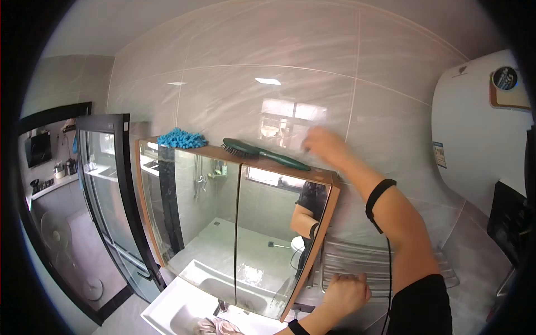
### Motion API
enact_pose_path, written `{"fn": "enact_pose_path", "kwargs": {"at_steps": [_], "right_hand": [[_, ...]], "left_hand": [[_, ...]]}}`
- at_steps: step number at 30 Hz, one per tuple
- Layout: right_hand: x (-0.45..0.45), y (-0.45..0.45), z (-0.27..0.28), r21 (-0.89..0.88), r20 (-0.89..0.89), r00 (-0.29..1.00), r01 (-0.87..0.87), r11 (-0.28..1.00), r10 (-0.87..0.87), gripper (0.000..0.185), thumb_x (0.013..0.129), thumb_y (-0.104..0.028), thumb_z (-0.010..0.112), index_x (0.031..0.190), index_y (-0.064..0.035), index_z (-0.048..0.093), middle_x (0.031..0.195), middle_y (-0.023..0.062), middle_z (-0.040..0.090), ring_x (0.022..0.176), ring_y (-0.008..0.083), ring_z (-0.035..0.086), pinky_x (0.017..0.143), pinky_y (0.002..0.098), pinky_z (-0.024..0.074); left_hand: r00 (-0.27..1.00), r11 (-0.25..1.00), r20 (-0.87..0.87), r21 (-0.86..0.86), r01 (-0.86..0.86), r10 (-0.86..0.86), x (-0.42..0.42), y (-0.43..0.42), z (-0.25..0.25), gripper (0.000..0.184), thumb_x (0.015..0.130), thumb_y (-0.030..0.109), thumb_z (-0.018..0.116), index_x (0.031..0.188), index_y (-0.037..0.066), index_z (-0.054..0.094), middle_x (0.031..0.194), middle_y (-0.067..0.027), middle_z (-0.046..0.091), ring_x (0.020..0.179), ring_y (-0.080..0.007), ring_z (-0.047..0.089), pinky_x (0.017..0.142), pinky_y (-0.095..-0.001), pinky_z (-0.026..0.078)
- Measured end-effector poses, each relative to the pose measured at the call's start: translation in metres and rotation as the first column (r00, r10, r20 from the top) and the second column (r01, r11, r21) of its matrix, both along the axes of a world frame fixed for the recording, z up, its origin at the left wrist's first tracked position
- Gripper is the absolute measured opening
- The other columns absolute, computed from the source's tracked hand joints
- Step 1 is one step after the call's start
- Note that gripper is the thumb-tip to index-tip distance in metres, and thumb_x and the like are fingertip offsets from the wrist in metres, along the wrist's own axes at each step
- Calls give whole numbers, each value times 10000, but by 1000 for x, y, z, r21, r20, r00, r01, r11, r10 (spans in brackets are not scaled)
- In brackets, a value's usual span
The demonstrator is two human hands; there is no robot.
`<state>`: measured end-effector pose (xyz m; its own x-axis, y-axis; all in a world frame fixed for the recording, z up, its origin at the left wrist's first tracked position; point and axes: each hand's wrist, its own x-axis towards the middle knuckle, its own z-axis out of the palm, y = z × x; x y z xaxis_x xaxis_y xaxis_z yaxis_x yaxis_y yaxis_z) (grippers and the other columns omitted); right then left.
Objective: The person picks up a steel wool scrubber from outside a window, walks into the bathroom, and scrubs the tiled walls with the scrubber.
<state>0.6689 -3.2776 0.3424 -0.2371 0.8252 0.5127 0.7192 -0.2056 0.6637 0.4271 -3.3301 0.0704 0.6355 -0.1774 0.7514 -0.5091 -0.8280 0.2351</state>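
A dark green hairbrush (267, 154) lies along the wooden top of the mirror cabinet (237, 234), bristles at its left end and handle pointing right. Just right of the handle's tip, and apart from it, my right hand (326, 146) is raised above the cabinet's right corner; its fingers are smeared by motion. Low down, in front of a metal rack (385, 262), my left hand (347, 291) is closed with the fingers curled; whatever may be inside is hidden. A blue fluffy chenille cloth or mitt (182, 138) sits on the cabinet top's left end.
A white washbasin (170, 312) below the cabinet holds a crumpled pinkish cloth (218, 326). On the right wall hangs a white water heater (474, 128). A glass door (111, 195) stands open at left, with a fan (56, 231) beyond. A thin black cable (389, 279) hangs from my right armband.
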Motion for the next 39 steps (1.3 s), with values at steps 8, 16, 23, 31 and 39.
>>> {"fn": "enact_pose_path", "kwargs": {"at_steps": [8,16,23,31,39], "right_hand": [[-19,-12,-9,102,-25,992,128,987,-126,122,754,-83,645,872,-100,672,897,82,583,935,290,572,802,395,503],[-7,-42,-16,190,118,986,90,978,-114,154,800,-106,645,953,-115,669,907,90,594,889,295,555,770,411,489],[-6,-86,-65,242,-60,922,386,890,-384,221,929,-201,508,1072,-98,642,946,95,598,979,286,559,844,416,494],[7,-150,-34,649,-377,837,544,532,-395,198,974,-176,472,992,-62,633,997,142,637,995,316,593,835,439,491],[18,-258,-60,937,-162,869,284,202,-466,344,961,-293,480,926,0,656,898,241,647,925,418,614,819,481,484]], "left_hand": [[999,998,19,49,-34,33,-2,0,3,209,804,284,578,784,75,578,619,-111,629,562,-291,633,632,-411,485],[998,995,30,72,-64,62,-4,-1,2,224,790,305,577,783,82,589,605,-93,626,549,-276,627,638,-413,488],[996,991,3,101,-85,86,-4,-3,4,219,777,312,571,796,97,611,600,-89,622,547,-273,628,645,-416,499],[995,990,48,103,-93,89,-6,-6,3,219,755,300,584,769,89,640,595,-91,623,544,-280,625,636,-418,503],[991,986,74,122,-118,109,-6,-6,11,198,727,280,605,689,87,603,568,-92,608,502,-284,592,600,-415,497]]}}
